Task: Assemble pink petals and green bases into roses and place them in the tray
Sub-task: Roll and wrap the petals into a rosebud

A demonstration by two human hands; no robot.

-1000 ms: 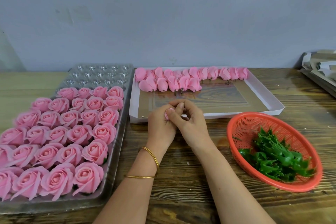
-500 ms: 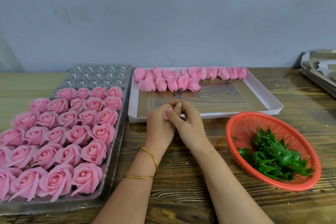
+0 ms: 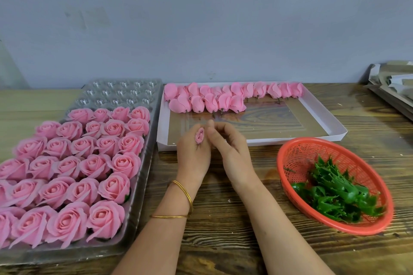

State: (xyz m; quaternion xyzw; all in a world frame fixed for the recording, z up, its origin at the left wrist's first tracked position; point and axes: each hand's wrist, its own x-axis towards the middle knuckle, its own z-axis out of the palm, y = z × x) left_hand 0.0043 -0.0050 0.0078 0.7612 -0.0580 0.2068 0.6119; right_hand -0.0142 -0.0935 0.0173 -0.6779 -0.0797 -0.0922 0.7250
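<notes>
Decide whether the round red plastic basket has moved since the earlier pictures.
No. The round red plastic basket stays just before the white cardboard tray's near right corner.

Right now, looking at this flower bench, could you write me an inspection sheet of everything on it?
Surface: wooden table, grain bare between the containers.
Job's things: clear tray mostly filled with finished roses, far rows empty; white box with pink petal heads lined along its far side; red basket of green bases.
Clutter: stacked papers at the far right edge.
Grippers: left hand holds a small pink bud; right hand curls beside it, contact unclear.
Cables: nothing seen.
Surroundings: plain grey wall behind.
</notes>
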